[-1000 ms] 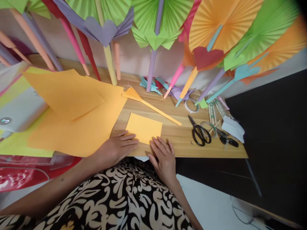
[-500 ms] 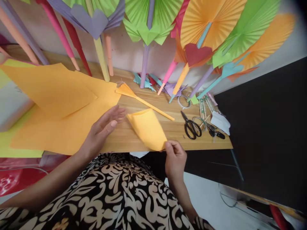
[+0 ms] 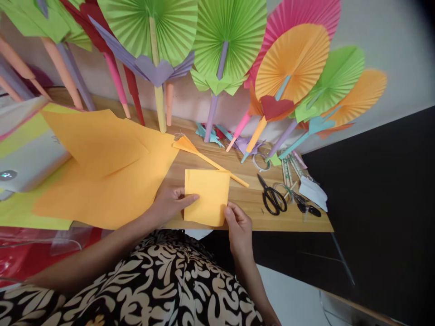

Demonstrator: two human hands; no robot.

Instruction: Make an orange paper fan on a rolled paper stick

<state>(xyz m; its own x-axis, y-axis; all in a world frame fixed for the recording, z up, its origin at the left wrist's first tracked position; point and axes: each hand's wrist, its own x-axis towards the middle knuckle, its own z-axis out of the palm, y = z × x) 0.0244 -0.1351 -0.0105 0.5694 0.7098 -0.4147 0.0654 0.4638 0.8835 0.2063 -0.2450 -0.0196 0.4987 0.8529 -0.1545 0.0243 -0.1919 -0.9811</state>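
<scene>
Between my hands is a folded sheet of yellow-orange paper (image 3: 206, 199), roughly square, held just above the table's front edge. My left hand (image 3: 171, 203) pinches its left side, thumb on top and fingers behind. At the lower right edge, my right hand (image 3: 239, 222) grips the paper between thumb and fingers. Just behind the folded paper lies a thin rolled orange paper stick (image 3: 217, 165) with a flared, pleated end. Large orange paper sheets (image 3: 129, 181) spread over the table to the left of my left hand.
Black-handled scissors (image 3: 272, 195) lie right of my hands, near a tape roll (image 3: 261, 161) and a white paper scrap (image 3: 313, 194). Coloured paper fans on sticks, such as a green fan (image 3: 234, 45), lean along the wall. The wooden table (image 3: 299, 222) ends at a dark surface on the right.
My left hand has come across from beside the paper and taken hold of its left side. The paper, tilted and blurred before, is now squared up and flat. The view has shifted slightly.
</scene>
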